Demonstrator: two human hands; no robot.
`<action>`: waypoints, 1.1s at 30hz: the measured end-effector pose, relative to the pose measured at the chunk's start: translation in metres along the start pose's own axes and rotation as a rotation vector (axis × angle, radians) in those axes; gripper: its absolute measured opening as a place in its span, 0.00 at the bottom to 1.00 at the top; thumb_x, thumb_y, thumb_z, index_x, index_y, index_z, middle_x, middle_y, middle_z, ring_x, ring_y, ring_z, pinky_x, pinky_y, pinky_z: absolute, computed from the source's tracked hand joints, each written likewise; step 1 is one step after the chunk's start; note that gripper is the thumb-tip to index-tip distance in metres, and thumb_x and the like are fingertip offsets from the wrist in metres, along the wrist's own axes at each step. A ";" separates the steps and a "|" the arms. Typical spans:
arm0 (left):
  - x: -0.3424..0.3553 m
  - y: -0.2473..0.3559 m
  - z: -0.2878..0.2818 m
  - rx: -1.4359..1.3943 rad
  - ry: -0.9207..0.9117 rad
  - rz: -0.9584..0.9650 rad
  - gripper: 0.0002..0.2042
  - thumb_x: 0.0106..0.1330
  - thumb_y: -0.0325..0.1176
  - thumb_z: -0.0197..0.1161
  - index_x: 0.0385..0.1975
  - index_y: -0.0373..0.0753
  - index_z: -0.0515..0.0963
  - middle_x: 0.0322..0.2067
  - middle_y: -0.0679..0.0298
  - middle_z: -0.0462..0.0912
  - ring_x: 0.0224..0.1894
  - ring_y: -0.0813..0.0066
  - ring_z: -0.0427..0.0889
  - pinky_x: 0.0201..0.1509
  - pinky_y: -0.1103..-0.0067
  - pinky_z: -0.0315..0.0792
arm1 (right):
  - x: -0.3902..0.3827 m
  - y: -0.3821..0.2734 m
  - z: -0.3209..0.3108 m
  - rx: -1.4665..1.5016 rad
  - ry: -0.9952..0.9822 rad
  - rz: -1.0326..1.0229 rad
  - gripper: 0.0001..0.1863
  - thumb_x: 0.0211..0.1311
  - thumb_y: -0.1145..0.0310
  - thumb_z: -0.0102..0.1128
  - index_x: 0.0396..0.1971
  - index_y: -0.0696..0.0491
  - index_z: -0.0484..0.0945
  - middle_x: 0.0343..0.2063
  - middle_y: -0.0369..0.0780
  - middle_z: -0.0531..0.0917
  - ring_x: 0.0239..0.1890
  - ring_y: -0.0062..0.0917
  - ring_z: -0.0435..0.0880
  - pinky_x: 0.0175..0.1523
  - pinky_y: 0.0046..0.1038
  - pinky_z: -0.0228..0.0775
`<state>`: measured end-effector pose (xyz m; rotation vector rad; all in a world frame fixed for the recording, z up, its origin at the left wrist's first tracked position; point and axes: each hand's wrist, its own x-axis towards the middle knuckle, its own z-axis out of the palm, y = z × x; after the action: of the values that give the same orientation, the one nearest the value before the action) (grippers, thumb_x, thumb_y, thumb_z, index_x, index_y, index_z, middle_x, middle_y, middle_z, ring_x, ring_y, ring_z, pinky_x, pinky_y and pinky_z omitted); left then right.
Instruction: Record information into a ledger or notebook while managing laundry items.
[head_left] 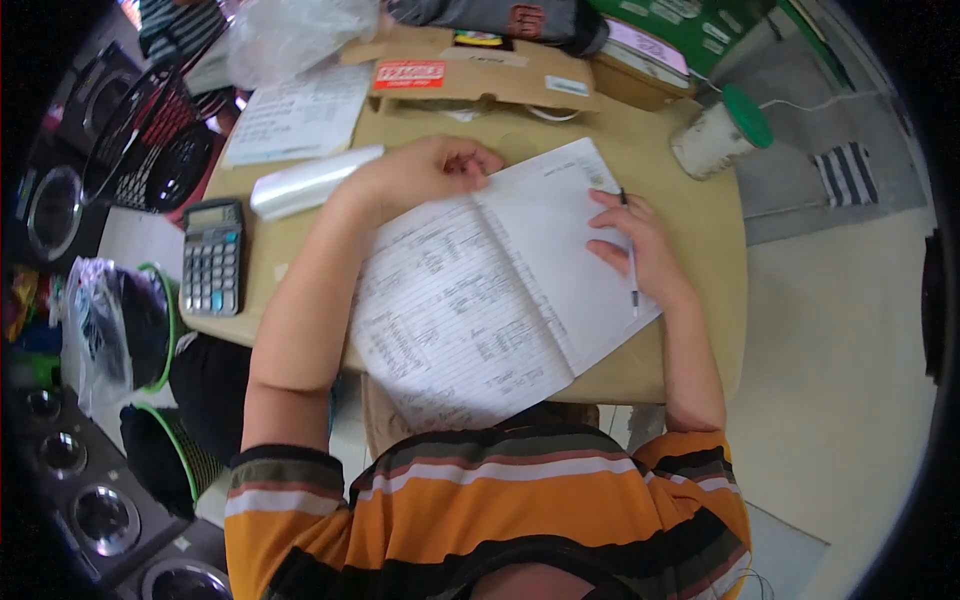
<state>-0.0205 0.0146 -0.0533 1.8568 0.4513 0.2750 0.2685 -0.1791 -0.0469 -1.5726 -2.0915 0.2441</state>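
An open ruled notebook (470, 300) lies tilted on the table. Handwriting fills much of its left page, while the right page (560, 240) is mostly blank with a little writing near its top corner and along the fold. My left hand (430, 172) is at the notebook's upper edge, its fingers curled inward; whether anything is between them is hidden. On the right page rests my right hand (645, 245), with a white pen (632, 265) with a dark end held among its fingers, the pen lying across the hand.
A calculator (213, 258) and a clear plastic roll (310, 182) lie to the left. Written sheets (295, 115), a cardboard package (500, 72) and a plastic bag (300, 40) sit at the back. A green-lidded jar (720, 135) stands at right. Baskets (170, 450) and front-loading machines (105, 518) are at left.
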 end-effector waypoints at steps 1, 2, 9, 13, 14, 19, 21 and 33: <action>0.001 0.004 -0.007 -0.072 -0.047 -0.048 0.17 0.71 0.36 0.60 0.55 0.37 0.77 0.42 0.68 0.81 0.43 0.83 0.75 0.48 0.80 0.72 | 0.000 -0.002 -0.001 0.015 -0.012 -0.011 0.14 0.50 0.72 0.73 0.37 0.54 0.79 0.56 0.43 0.80 0.55 0.41 0.76 0.61 0.36 0.67; -0.004 0.006 -0.011 -0.076 -0.033 -0.063 0.17 0.71 0.36 0.60 0.55 0.37 0.77 0.42 0.68 0.81 0.43 0.83 0.75 0.48 0.80 0.72 | 0.000 -0.004 -0.002 0.050 0.003 0.025 0.14 0.49 0.73 0.73 0.36 0.54 0.79 0.56 0.44 0.80 0.56 0.40 0.75 0.61 0.36 0.67; -0.031 0.049 -0.022 -0.124 0.002 0.107 0.17 0.72 0.37 0.58 0.57 0.38 0.76 0.42 0.71 0.80 0.49 0.86 0.74 0.55 0.84 0.70 | 0.003 -0.004 0.000 0.140 -0.008 0.075 0.12 0.48 0.77 0.73 0.33 0.57 0.79 0.56 0.45 0.80 0.58 0.38 0.74 0.62 0.34 0.65; -0.029 0.046 -0.018 -0.198 0.046 0.112 0.17 0.72 0.35 0.58 0.58 0.38 0.75 0.42 0.72 0.80 0.48 0.86 0.75 0.56 0.83 0.70 | 0.001 -0.004 -0.001 0.158 -0.022 0.078 0.12 0.48 0.77 0.73 0.32 0.57 0.78 0.57 0.46 0.79 0.58 0.37 0.74 0.63 0.33 0.64; -0.027 0.046 -0.017 -0.187 0.063 0.098 0.17 0.71 0.34 0.59 0.58 0.38 0.75 0.42 0.71 0.80 0.48 0.86 0.75 0.56 0.83 0.70 | 0.000 -0.004 -0.002 0.174 -0.019 0.083 0.12 0.48 0.77 0.73 0.32 0.57 0.78 0.57 0.46 0.79 0.58 0.38 0.74 0.64 0.33 0.64; -0.009 0.029 -0.003 -0.189 0.097 0.173 0.16 0.69 0.34 0.62 0.55 0.38 0.77 0.41 0.69 0.81 0.46 0.84 0.76 0.55 0.84 0.71 | -0.002 -0.003 -0.004 0.222 -0.019 0.114 0.12 0.49 0.77 0.72 0.31 0.57 0.77 0.57 0.45 0.80 0.59 0.37 0.73 0.64 0.33 0.63; -0.001 0.022 0.009 0.091 0.124 0.064 0.14 0.67 0.32 0.64 0.52 0.39 0.79 0.43 0.67 0.79 0.49 0.77 0.76 0.56 0.80 0.71 | -0.004 0.002 -0.005 0.221 -0.056 0.113 0.12 0.49 0.77 0.72 0.31 0.56 0.77 0.57 0.43 0.80 0.59 0.37 0.74 0.64 0.33 0.63; 0.002 0.011 0.031 0.392 0.194 0.106 0.19 0.54 0.30 0.70 0.47 0.39 0.80 0.46 0.55 0.76 0.49 0.59 0.78 0.55 0.72 0.73 | -0.002 -0.004 -0.011 0.251 -0.080 0.082 0.13 0.51 0.80 0.70 0.35 0.55 0.77 0.53 0.44 0.81 0.56 0.33 0.76 0.61 0.33 0.68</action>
<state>-0.0041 -0.0137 -0.0528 2.2515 0.5711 0.4673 0.2711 -0.1837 -0.0370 -1.5186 -1.9682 0.5836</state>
